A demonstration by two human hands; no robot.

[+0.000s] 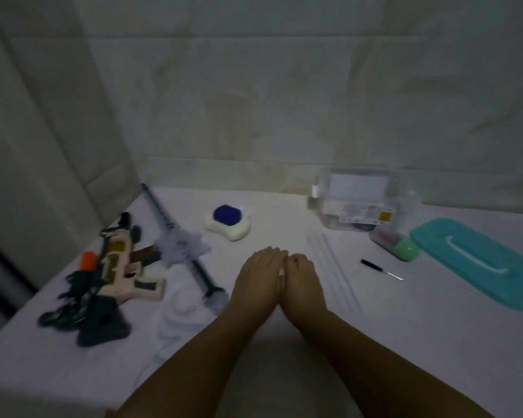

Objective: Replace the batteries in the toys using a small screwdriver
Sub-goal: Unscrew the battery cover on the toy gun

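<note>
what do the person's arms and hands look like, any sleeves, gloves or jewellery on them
Both forearms are bare as far as the frame shows, with no sleeves in view. The left hand and right hand wear no gloves. No watch, bracelet or ring can be made out, though the picture is dim and soft, so small items could be missed.

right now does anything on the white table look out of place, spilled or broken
Nothing looks spilled or broken. The teal plastic lid lies off the clear plastic box, and the small black-handled screwdriver lies loose between them and the hands. Left hand and right hand rest together, holding nothing.
</note>
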